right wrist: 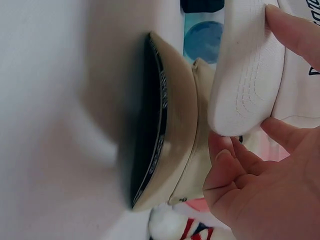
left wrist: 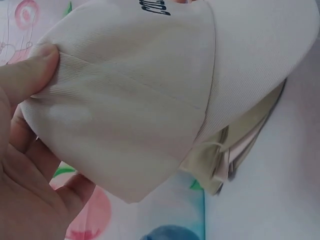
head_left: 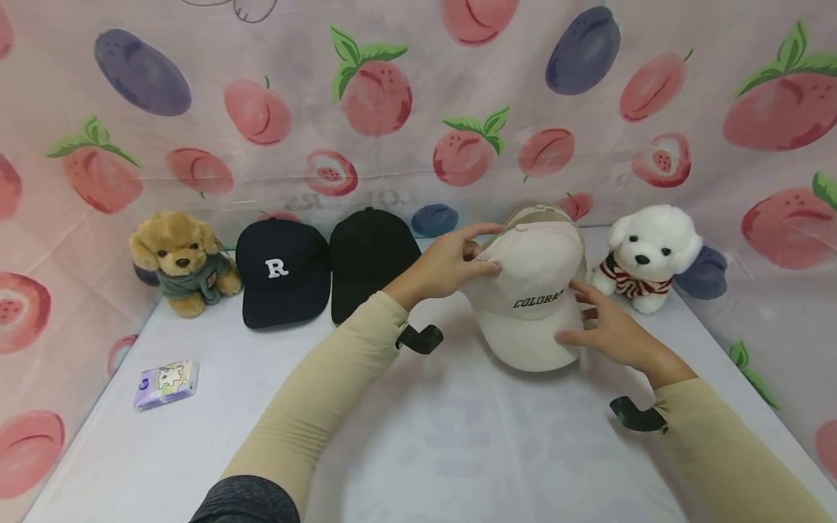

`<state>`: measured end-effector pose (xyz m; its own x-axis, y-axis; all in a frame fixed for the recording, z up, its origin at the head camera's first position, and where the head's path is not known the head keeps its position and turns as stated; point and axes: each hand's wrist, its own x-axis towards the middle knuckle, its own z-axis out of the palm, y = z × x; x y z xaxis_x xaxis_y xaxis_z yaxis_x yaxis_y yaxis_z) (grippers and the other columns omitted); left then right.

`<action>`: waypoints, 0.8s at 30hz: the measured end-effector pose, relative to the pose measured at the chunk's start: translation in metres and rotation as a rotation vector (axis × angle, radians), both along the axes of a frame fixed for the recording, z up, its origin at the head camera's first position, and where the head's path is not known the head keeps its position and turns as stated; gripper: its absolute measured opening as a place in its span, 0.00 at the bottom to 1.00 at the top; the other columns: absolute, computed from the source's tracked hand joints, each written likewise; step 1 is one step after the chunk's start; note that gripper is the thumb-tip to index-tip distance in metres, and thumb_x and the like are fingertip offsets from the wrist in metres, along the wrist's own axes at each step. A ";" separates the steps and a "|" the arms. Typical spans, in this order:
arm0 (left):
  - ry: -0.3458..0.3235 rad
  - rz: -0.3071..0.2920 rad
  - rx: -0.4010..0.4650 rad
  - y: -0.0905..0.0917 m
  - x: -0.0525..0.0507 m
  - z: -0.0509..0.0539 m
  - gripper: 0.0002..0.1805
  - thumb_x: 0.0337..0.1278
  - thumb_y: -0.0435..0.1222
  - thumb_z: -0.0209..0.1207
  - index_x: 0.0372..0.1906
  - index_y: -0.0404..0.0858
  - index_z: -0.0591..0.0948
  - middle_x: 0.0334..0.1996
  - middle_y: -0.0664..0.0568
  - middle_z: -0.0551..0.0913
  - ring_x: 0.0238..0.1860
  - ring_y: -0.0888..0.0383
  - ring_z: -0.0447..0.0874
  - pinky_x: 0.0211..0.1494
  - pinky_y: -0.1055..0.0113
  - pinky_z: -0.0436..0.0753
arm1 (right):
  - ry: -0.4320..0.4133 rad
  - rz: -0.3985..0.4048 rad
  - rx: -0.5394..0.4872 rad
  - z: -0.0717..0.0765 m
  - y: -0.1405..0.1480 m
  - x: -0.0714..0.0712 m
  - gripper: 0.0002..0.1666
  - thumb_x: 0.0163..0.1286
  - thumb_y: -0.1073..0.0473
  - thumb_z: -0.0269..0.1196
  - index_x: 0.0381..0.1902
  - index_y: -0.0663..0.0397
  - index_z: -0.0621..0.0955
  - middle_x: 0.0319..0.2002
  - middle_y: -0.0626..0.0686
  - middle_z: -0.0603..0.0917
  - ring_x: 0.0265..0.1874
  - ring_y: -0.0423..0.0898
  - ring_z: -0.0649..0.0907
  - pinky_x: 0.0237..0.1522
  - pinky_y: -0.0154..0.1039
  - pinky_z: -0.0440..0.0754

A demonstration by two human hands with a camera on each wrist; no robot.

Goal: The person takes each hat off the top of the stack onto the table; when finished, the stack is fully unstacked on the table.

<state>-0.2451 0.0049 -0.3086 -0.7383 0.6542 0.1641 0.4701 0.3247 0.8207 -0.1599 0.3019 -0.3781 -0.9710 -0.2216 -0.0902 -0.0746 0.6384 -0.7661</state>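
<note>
Head view shows me the white cap [head_left: 531,272] at 3 o'clock. The left hand [head_left: 443,267] pinches its top, and the right hand [head_left: 613,328] holds its brim [head_left: 523,345]. A tan cap [head_left: 541,213] mostly hides behind it there, but the right wrist view shows me its dark inside band [right wrist: 162,115], at 8 o'clock from the white brim. The head view has a dark R cap [head_left: 288,285] at 9 o'clock.

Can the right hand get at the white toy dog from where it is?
Probably yes, once free: the right hand is holding the cream cap, but the white toy dog sits just beyond that hand, with nothing apparent in between.
</note>
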 end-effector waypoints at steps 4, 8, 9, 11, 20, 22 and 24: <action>0.003 0.001 -0.011 -0.011 0.000 0.001 0.34 0.66 0.41 0.65 0.74 0.49 0.68 0.29 0.55 0.86 0.35 0.60 0.79 0.41 0.66 0.76 | -0.002 0.014 0.004 0.001 -0.006 -0.002 0.62 0.63 0.50 0.73 0.80 0.60 0.46 0.73 0.70 0.56 0.62 0.67 0.69 0.53 0.60 0.75; -0.008 0.008 0.004 -0.022 0.003 0.002 0.34 0.67 0.39 0.64 0.75 0.47 0.66 0.33 0.56 0.87 0.42 0.60 0.82 0.47 0.63 0.78 | -0.005 0.031 -0.004 0.000 -0.013 -0.003 0.61 0.63 0.49 0.72 0.80 0.59 0.47 0.74 0.67 0.56 0.62 0.66 0.69 0.54 0.60 0.74; -0.015 0.012 0.008 -0.025 0.004 0.002 0.34 0.68 0.38 0.63 0.75 0.47 0.65 0.34 0.56 0.87 0.43 0.61 0.83 0.49 0.62 0.78 | -0.006 0.036 -0.009 0.000 -0.015 -0.003 0.61 0.64 0.48 0.72 0.80 0.59 0.47 0.74 0.67 0.55 0.61 0.66 0.69 0.54 0.60 0.74; -0.015 0.024 0.011 -0.031 0.006 0.002 0.33 0.69 0.37 0.62 0.75 0.47 0.64 0.37 0.57 0.88 0.45 0.61 0.83 0.51 0.61 0.79 | -0.002 0.049 -0.019 -0.001 -0.019 -0.004 0.60 0.64 0.49 0.72 0.79 0.60 0.48 0.74 0.67 0.56 0.61 0.65 0.70 0.54 0.59 0.74; -0.009 0.076 0.038 -0.056 0.010 0.001 0.32 0.70 0.34 0.59 0.75 0.44 0.64 0.46 0.52 0.87 0.45 0.58 0.81 0.51 0.59 0.80 | 0.030 0.097 -0.042 -0.003 -0.047 -0.011 0.56 0.64 0.51 0.72 0.78 0.64 0.54 0.70 0.68 0.64 0.54 0.61 0.77 0.51 0.52 0.77; -0.018 0.081 0.049 -0.061 0.010 0.000 0.33 0.69 0.34 0.60 0.75 0.44 0.64 0.46 0.51 0.87 0.42 0.57 0.81 0.49 0.60 0.80 | 0.029 0.101 -0.031 -0.003 -0.052 -0.011 0.55 0.64 0.50 0.72 0.77 0.65 0.55 0.70 0.68 0.65 0.53 0.60 0.78 0.49 0.51 0.77; -0.032 0.085 0.052 -0.066 0.011 -0.001 0.34 0.68 0.35 0.61 0.75 0.43 0.64 0.46 0.51 0.86 0.41 0.57 0.81 0.46 0.61 0.80 | 0.033 0.110 -0.015 -0.003 -0.058 -0.012 0.54 0.64 0.49 0.71 0.77 0.66 0.56 0.69 0.68 0.66 0.52 0.59 0.78 0.48 0.49 0.78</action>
